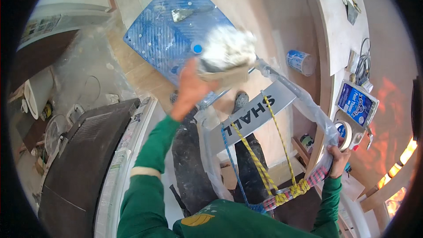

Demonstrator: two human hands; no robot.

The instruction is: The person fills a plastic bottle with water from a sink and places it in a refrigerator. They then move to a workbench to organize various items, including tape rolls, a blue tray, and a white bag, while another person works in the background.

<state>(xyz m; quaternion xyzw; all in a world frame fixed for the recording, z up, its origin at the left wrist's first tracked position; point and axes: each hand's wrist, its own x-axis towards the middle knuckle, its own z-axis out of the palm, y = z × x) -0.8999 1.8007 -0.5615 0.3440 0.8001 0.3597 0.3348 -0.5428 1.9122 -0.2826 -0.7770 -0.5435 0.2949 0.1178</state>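
My left hand [192,89], smeared by motion, is at the left edge of a boxy thing with a rough white top [229,48]. That thing is blurred too, while the blue platform [176,31] below stays sharp; it looks held, though I cannot make out its kind. At lower right my right hand [338,159] is closed round a plastic-wrapped rail [329,132], just below a roll of tape [343,135]. Yellow rope [255,161] and blue rope [235,172] run from the near bar past a grey board with black lettering [257,117].
A printed tub [301,62] lies near the curved wooden counter [324,13]. On the counter sit a blue-labelled flat can [356,104], a coiled cable [363,68] and a scraper [352,14]. A dark panel [83,163] stands left of me. My shoes are below the frame.
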